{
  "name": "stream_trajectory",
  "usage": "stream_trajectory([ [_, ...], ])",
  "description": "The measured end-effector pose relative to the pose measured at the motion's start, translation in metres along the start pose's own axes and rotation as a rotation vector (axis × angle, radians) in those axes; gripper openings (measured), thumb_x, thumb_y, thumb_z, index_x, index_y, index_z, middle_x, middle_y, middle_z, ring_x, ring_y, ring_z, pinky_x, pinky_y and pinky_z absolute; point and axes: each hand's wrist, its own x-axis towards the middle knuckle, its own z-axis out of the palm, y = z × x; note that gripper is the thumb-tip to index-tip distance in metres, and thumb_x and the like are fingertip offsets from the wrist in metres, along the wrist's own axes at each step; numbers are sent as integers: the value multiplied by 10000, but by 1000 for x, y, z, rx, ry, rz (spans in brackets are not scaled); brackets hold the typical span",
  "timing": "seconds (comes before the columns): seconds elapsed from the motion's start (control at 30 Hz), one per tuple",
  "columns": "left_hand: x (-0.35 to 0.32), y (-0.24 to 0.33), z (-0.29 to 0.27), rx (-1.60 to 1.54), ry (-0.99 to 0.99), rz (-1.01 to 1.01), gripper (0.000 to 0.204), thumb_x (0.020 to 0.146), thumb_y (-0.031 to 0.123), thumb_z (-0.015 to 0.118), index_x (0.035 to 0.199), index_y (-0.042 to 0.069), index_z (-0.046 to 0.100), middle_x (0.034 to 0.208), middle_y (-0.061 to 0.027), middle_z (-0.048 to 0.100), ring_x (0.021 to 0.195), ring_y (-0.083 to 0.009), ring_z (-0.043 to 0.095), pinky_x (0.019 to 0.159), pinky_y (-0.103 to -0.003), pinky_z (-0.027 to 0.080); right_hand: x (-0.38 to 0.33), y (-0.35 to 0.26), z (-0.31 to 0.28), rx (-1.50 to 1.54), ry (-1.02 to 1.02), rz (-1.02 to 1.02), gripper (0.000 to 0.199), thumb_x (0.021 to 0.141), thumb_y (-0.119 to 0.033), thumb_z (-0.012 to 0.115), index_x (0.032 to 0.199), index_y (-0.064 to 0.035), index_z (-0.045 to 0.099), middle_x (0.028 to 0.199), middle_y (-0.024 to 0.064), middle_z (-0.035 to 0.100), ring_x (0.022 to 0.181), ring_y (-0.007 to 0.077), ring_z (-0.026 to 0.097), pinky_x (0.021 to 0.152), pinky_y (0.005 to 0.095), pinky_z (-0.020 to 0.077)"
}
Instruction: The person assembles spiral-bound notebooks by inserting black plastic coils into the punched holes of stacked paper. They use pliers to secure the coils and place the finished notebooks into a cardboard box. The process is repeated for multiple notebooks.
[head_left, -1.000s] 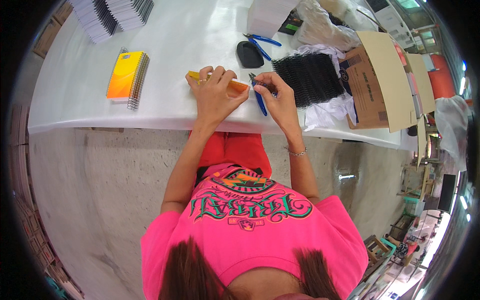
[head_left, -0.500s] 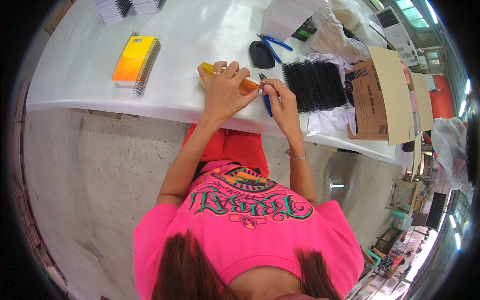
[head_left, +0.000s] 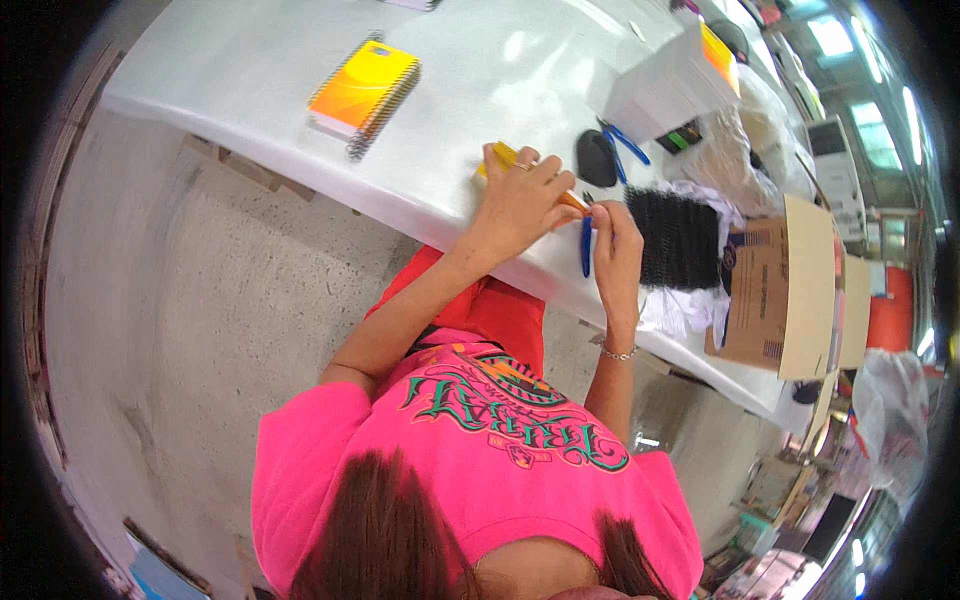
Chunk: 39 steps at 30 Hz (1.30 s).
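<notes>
A yellow and orange notebook [head_left: 503, 157] stands tilted under my left hand [head_left: 515, 212], whose fingers wrap over it and hide most of it. At its right end my right hand [head_left: 618, 245] is closed in a pinch, thumb against fingers. What sits in that pinch is too small to make out. Blue-handled pliers [head_left: 586, 252] lie on the table right by the right hand, their jaws partly covered. Farther left on the table are yellow and orange spiral notebooks [head_left: 366, 82] with wire coils along their edges.
Black plastic coils [head_left: 678, 240] lie on white wrapping right of my hands, beside an open cardboard box [head_left: 755, 290]. Beyond are a black rounded object [head_left: 597, 158], more blue pliers [head_left: 630, 148], a tall paper stack [head_left: 668, 95] and a plastic bag [head_left: 740, 150]. The white table's [head_left: 300, 170] edge runs before me.
The whole view has turned, so the table now slants and its things appear farther right. Both hands keep their places on the notebook, with little visible change in the fingers.
</notes>
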Motion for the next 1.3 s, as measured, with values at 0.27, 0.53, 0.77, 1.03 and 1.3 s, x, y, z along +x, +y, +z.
stream_trajectory([
  [0.27, -3, -16, -3, -405, 145, -129, 445, 812, 296, 765, 1193, 182, 565, 1227, -95, 465, 1134, -293, 496, 1026, -523, 325, 11, -8, -1, -1, -78, -23, 229, 1005, -149, 523, 965, 51, 627, 912, 195, 605, 817, 358, 592, 730, 407, 452],
  [0.53, -14, -37, 12, -637, 177, -320, 649, 683, 308, 859, 1201, 162, 496, 1199, -156, 432, 1156, -384, 476, 994, -469, 413, 36, 28, -16, 25, -150, 92, 259, 926, -19, 586, 1175, -50, 651, 1116, 139, 594, 1029, 271, 568, 913, 346, 439],
  [0.77, -17, -44, 5, -706, 94, -311, 595, 711, 338, 830, 1152, 135, 487, 1099, -147, 450, 1095, -382, 486, 951, -458, 422, 64, 79, 0, -174, -151, -33, 280, 794, 32, 713, 1071, 1, 682, 992, 140, 609, 741, 226, 602, 719, 341, 488],
  [1.03, -20, -62, -3, -735, 108, -310, 631, 699, 340, 845, 1166, 130, 476, 1126, -143, 460, 1134, -366, 466, 974, -440, 412, 76, 87, -12, -130, -333, -113, 469, 712, 41, 738, 1173, 13, 659, 989, 112, 607, 795, 223, 583, 755, 322, 485],
  [1.3, -24, -65, -7, -750, 104, -254, 680, 681, 314, 856, 1204, 126, 465, 1151, -140, 482, 1174, -353, 452, 1004, -435, 403, 79, 72, 1, 86, -248, -105, 165, 903, -146, 706, 996, -19, 656, 1277, 128, 457, 1090, 232, 524, 876, 342, 485],
])
